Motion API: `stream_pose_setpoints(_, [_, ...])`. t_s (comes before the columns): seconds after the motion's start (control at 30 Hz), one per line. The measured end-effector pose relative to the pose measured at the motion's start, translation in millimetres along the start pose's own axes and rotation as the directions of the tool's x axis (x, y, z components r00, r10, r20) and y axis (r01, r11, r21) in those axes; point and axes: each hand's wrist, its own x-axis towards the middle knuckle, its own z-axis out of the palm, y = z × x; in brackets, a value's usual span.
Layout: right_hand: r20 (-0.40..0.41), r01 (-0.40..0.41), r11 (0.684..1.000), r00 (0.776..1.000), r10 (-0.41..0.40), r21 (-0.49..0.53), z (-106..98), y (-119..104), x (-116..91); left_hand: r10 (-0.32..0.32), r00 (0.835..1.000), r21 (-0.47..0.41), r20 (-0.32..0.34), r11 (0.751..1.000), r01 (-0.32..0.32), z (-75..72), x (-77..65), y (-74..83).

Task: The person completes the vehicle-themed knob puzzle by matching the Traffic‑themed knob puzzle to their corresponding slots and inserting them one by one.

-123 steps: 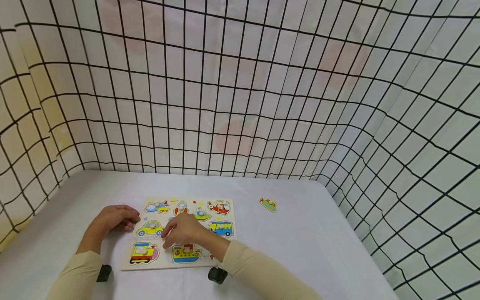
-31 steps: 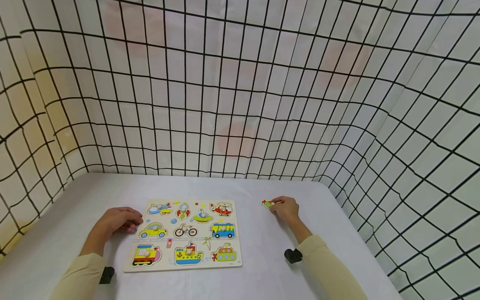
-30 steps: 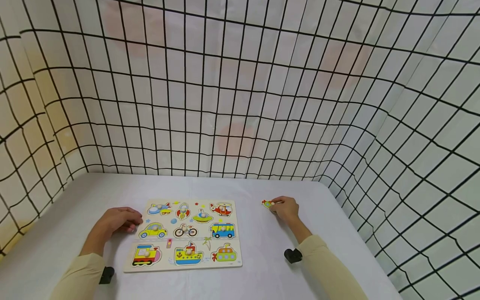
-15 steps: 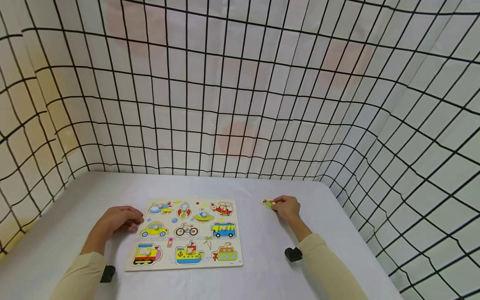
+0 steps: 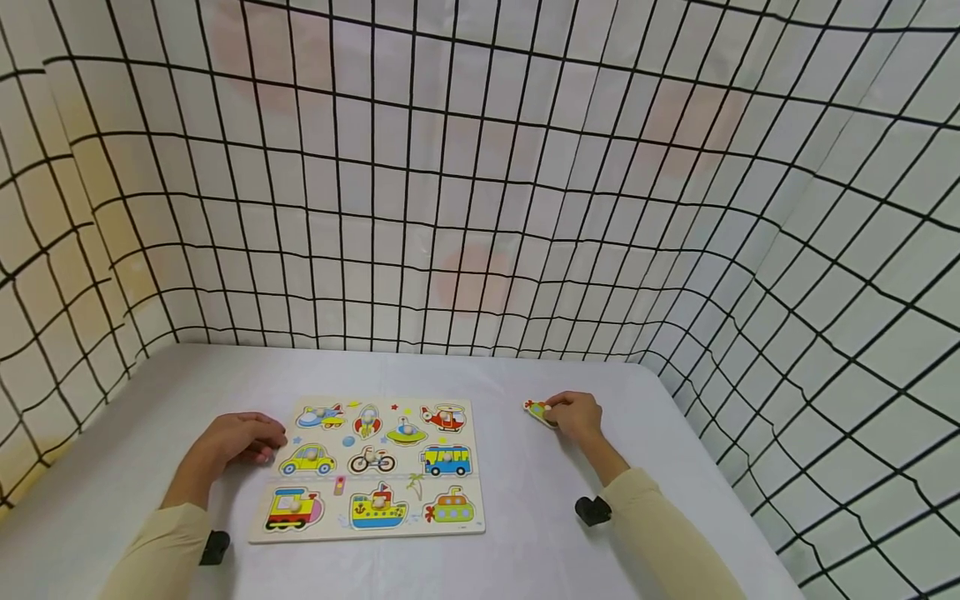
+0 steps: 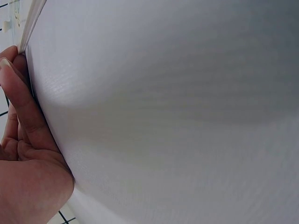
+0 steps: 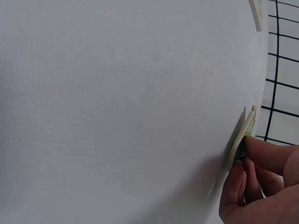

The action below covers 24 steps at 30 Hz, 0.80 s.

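My right hand (image 5: 576, 414) pinches a submarine puzzle piece (image 5: 537, 409) between thumb and fingers, to the right of the puzzle board. In the right wrist view the flat wooden submarine piece (image 7: 249, 125) is tilted, close over the white tabletop, with a shadow beside it. The puzzle board (image 5: 333, 533) lies flat, with knobbed vehicle pieces in it and a submarine picture (image 5: 450, 505) at its lower right. My left hand (image 5: 236, 437) rests on the table at the board's left edge, fingers relaxed. The left wrist view shows the left fingertips (image 6: 10, 65) right at that edge.
A white-covered table (image 5: 540, 533) lies beneath everything. Black netting (image 5: 420, 250) over white sheeting rises behind the table and along both sides. Each wrist carries a small black camera, such as the right wrist camera (image 5: 593, 511).
My right hand has left the board, moved right to the submarine piece and taken hold of it; the piece now looks slightly more tilted. The left hand has stayed at the board's edge.
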Motion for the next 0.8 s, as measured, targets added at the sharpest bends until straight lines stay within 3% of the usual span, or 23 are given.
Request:
stream_pose_setpoints(0.43, [0.13,0.142,0.987,0.983,-0.131,-0.079,7,-17,-18,-0.009,1.0,-0.007,0.004,1.0,0.009,-0.1,0.1,0.0])
stream_pose_setpoints(0.8, [0.344,0.201,0.979,0.923,-0.174,-0.044,20,-45,-50,-0.009,1.0,-0.007,0.003,1.0,0.009,0.2,0.6,-0.1])
